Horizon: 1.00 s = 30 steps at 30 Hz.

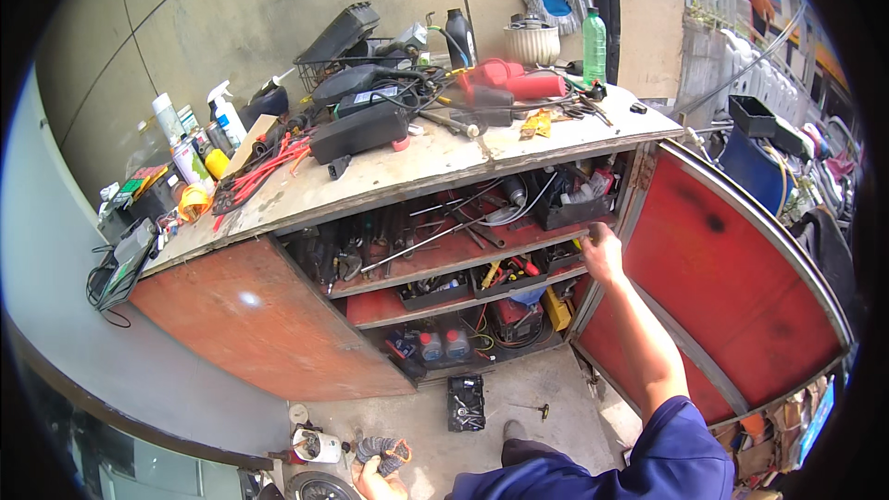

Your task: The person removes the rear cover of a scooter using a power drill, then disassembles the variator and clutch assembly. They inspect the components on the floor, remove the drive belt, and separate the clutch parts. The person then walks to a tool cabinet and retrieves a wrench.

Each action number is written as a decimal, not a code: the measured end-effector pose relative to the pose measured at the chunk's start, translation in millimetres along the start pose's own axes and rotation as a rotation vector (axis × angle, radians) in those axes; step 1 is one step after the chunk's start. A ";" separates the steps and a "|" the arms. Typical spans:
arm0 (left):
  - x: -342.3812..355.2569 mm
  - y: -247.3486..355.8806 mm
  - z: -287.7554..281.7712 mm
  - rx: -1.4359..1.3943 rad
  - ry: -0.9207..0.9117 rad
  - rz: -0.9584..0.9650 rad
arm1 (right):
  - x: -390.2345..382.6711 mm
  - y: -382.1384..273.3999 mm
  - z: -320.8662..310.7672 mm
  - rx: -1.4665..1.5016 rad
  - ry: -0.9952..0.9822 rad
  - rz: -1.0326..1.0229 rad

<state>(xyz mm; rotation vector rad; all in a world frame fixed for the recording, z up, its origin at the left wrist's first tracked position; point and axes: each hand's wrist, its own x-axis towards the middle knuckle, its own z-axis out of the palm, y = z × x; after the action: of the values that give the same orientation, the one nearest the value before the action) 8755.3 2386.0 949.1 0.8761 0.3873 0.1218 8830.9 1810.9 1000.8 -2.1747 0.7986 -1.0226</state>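
My right arm reaches forward to the open cabinet (407, 282). My right hand (604, 256) is closed at the right end of the upper shelf (435, 267), close to the door frame; a dark bit shows at its fingertips, too small to name. Low at the bottom edge, my left hand (378, 483) is closed around a grey ribbed tube-like piece (381, 450) with an orange rim. Long tools and rods lie on the upper shelf beside a black bin (567, 211). Black trays (435, 293) of hand tools fill the shelf below.
The red door (732, 268) stands swung open at right. A cluttered worktop (417, 162) carries power tools, cables, bottles and spray cans. On the floor are a black toolbox (466, 405), a T-handled tool (544, 408), a white bucket (319, 447) and a wheel (319, 486).
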 end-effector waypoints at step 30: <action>79.6 -29.7 48.0 0.030 0.171 -0.003 | 257.5 69.4 114.4 -0.685 0.058 -0.360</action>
<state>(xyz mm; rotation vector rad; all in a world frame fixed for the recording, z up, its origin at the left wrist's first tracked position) 8845.5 2353.0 931.6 0.8978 0.5513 0.1893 9040.0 1609.8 1006.8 -2.9662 0.8956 -1.0935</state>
